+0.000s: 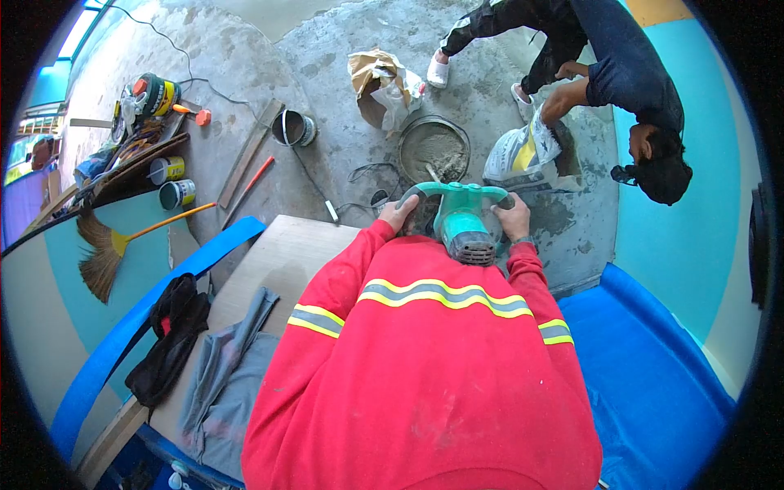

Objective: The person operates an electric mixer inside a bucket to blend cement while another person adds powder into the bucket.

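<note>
My left hand (398, 215) is wrapped round the left handle of a green handheld power mixer (461, 214). On the opposite handle, my right hand (514, 219) is closed too. The mixer's shaft reaches into a round black tub (402, 155) of wet grey mortar (433, 147). Right of the tub, a co-worker (621, 61) in dark clothes bends over with an arm at an opened cement bag (523, 155). The co-worker's hands are mostly hidden.
A torn paper bag (376, 69) and a bucket (305, 129) stand beyond the tub. Cords cross the concrete floor (237, 73). Leftward lie planks (251, 151), paint cans (167, 170) and a broom (106, 253). A board (306, 237) and blue sheeting (645, 359) flank me.
</note>
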### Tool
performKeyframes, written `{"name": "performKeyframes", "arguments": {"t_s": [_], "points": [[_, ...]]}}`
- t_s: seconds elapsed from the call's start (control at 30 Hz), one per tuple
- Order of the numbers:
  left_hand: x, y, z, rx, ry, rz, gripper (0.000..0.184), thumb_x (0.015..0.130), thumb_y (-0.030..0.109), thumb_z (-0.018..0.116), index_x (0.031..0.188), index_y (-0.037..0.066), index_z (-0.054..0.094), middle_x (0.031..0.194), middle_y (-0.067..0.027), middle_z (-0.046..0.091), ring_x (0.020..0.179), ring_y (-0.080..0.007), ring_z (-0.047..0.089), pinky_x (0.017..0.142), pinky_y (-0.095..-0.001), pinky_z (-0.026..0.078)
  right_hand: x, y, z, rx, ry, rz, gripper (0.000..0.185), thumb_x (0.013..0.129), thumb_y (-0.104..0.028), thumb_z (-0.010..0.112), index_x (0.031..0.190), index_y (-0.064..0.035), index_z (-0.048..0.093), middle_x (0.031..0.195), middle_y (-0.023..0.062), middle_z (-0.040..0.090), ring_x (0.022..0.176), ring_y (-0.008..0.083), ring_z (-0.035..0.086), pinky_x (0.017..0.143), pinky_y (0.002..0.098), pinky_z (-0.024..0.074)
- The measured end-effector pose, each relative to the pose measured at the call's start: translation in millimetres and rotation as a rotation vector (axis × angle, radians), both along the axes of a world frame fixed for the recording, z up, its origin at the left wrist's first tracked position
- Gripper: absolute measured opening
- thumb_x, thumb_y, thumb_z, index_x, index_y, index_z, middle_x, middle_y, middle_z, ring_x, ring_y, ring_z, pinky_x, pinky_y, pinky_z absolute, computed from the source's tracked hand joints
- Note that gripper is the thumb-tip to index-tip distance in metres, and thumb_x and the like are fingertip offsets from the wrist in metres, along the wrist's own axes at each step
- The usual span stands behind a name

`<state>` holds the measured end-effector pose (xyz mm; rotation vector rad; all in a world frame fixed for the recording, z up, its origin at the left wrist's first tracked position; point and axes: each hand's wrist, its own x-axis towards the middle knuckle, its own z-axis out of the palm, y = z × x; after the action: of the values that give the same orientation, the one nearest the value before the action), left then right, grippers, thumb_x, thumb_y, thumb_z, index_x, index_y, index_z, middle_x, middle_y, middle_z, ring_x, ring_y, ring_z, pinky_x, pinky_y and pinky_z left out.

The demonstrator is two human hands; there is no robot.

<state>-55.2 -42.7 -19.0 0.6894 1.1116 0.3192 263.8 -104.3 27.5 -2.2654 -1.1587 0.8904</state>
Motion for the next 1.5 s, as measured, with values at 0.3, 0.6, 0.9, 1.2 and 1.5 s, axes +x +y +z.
{"name": "performKeyframes", "arguments": {"t_s": [0.3,0.6,0.9,1.2,1.5], "points": [[1.9,-1.0,-4.6,0.018,0.0,-0.005,0.061,0.083,0.064,0.057,0.073,0.004,0.06,0.056,-0.0052,0.056,0.045,-0.0162,0.054,0.043,-0.0305,0.043,2.1,3.4,4.0,0.012,0.016,0.015,0.034,0.068,-0.019,0.077,0.096,-0.0049,0.065,0.084,0.0148,0.069,0.081,0.0282,0.068,0.072,0.0369,0.0513],[5.4,0.3,-1.5,0.042,-0.021,0.022,0.061,0.083,0.063,0.058,0.075,0.004,0.061,0.058,-0.0043,0.056,0.047,-0.015,0.054,0.044,-0.0299,0.043,3.3,9.4,12.3,0.02,-0.022,0.01,0.033,0.068,-0.02,0.077,0.095,-0.0058,0.065,0.082,0.0141,0.069,0.079,0.029,0.069,0.07,0.0373,0.0517],[13.3,-2.5,-6.6,0.018,-0.045,0.028,0.059,0.084,0.062,0.058,0.074,0.004,0.06,0.057,-0.0057,0.056,0.046,-0.0168,0.055,0.043,-0.0307,0.043,11.0,4.0,12.8,0.022,-0.046,0.01,0.033,0.068,-0.02,0.078,0.094,-0.0051,0.064,0.083,0.0151,0.069,0.079,0.0305,0.069,0.07,0.0384,0.0518],[17.1,-0.7,0.4,-0.092,-0.047,0.008,0.057,0.084,0.061,0.059,0.074,0.005,0.06,0.058,-0.0048,0.056,0.046,-0.0168,0.053,0.043,-0.0305,0.041,12.2,0.0,21.1,-0.033,-0.047,-0.014,0.034,0.067,-0.02,0.078,0.095,-0.0052,0.065,0.084,0.0148,0.069,0.08,0.0303,0.068,0.071,0.0384,0.0519],[17.1,-1.9,-11.4,-0.105,-0.027,-0.009,0.06,0.083,0.062,0.059,0.075,0.003,0.062,0.058,-0.0049,0.057,0.047,-0.0167,0.055,0.044,-0.0308,0.042,12.2,-3.5,14.2,-0.077,-0.014,-0.032,0.034,0.067,-0.019,0.077,0.095,-0.0051,0.065,0.086,0.0157,0.069,0.082,0.0307,0.068,0.072,0.0386,0.0513]]}}
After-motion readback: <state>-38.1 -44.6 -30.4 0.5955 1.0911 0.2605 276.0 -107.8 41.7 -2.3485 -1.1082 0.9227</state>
